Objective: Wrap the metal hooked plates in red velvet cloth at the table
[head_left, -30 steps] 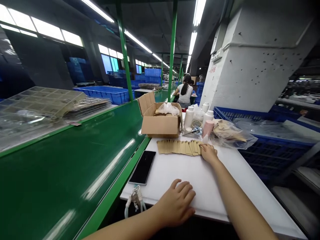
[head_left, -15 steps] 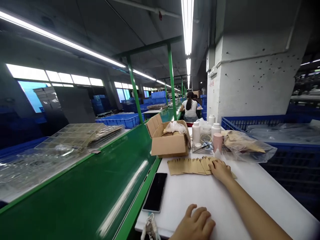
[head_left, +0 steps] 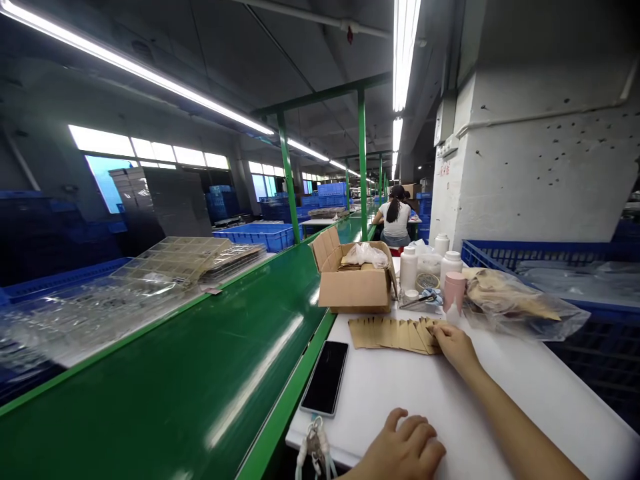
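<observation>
A fanned row of small brown kraft-paper pieces (head_left: 387, 333), perhaps envelopes or cards, lies across the white table (head_left: 380, 383). At the row's right end, my right hand (head_left: 456, 347) has its thumb and fingers pinched on the edge of a kraft-paper piece. Part of that piece is hidden behind the fingers. My left hand (head_left: 404, 445) rests on the tabletop near the front, fingers spread and slightly bent, holding nothing. Left of the row's front side lies a black-screened phone (head_left: 325, 378). An open cardboard box (head_left: 354, 291) with more brown paper and a plastic bag stands behind the row.
White bottles (head_left: 409, 268), a pink cup (head_left: 453, 293), a tape roll (head_left: 427, 283) and a bagged brown item (head_left: 520, 300) stand behind. Keys (head_left: 316, 445) hang at the front edge. Left runs a green conveyor (head_left: 200, 373); right, a blue crate (head_left: 590, 307). A person (head_left: 395, 219) sits ahead.
The view has turned slightly left, so things sit further right. My right hand's fingers have drawn together at the row's right end. My left hand stays resting on the table.
</observation>
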A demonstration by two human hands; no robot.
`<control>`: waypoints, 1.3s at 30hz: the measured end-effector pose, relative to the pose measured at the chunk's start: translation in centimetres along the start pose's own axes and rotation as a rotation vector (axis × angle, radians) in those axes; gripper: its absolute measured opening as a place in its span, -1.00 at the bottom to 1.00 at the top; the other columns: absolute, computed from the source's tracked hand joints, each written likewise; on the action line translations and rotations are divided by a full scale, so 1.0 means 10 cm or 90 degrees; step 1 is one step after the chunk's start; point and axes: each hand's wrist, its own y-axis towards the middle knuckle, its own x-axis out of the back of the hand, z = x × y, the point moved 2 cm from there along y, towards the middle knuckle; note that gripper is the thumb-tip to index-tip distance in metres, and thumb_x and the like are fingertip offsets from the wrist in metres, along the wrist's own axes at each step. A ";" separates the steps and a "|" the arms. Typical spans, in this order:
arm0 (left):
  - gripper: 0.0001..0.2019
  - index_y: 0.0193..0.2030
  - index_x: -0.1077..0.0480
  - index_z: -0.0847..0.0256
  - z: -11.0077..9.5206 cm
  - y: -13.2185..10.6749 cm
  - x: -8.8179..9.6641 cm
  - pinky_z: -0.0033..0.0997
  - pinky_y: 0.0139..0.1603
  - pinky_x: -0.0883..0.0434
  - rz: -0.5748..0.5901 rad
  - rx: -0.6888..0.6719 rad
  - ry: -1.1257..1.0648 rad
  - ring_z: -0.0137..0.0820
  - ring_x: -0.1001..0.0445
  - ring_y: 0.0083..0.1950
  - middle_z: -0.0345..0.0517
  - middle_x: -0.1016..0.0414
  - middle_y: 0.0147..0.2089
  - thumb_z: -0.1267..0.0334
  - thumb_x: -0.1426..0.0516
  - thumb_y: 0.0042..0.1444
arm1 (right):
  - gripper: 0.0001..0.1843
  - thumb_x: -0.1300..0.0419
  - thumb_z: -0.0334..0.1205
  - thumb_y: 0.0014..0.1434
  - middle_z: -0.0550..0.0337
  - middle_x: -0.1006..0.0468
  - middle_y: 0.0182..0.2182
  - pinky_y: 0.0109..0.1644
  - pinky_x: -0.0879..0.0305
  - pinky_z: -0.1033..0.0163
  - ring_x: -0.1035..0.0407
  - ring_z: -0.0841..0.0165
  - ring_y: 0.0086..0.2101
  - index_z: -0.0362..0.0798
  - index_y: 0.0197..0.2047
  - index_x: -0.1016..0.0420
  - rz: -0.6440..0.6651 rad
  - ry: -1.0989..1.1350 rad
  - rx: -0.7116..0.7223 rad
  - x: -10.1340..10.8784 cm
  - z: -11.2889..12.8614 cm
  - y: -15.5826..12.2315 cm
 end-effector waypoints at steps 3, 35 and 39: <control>-0.58 0.08 -0.24 0.19 0.01 0.00 0.20 -0.14 0.12 -0.28 0.007 0.127 -0.248 -0.19 -0.35 0.08 0.02 -0.40 0.04 0.03 -0.10 0.15 | -0.56 -0.08 0.05 0.01 0.05 -0.62 -0.28 -0.07 -0.33 0.10 -0.45 0.11 -0.16 -0.08 -0.29 -0.64 0.016 0.115 -0.006 0.01 0.05 -0.05; -0.42 0.10 -0.39 0.21 0.43 0.11 0.12 -0.05 0.33 -0.15 -0.414 0.624 -1.041 -0.07 -0.08 0.36 -0.03 -0.13 0.34 0.45 -0.15 -0.17 | -0.46 -0.28 0.09 0.00 -0.01 -0.46 0.00 0.09 -0.27 0.01 -0.32 0.14 0.03 -0.03 -0.01 -0.47 0.260 0.262 0.042 -0.05 0.46 -0.45; -0.46 0.06 -0.42 0.26 0.41 0.10 0.12 -0.06 0.32 -0.17 -0.394 0.634 -1.056 -0.07 -0.11 0.34 0.05 -0.10 0.35 0.45 -0.16 -0.16 | -0.31 -0.34 0.00 -0.12 0.06 -0.51 -0.20 -0.17 -0.35 0.16 -0.41 0.26 -0.21 -0.05 0.08 -0.34 0.303 0.222 0.007 -0.09 0.32 -0.38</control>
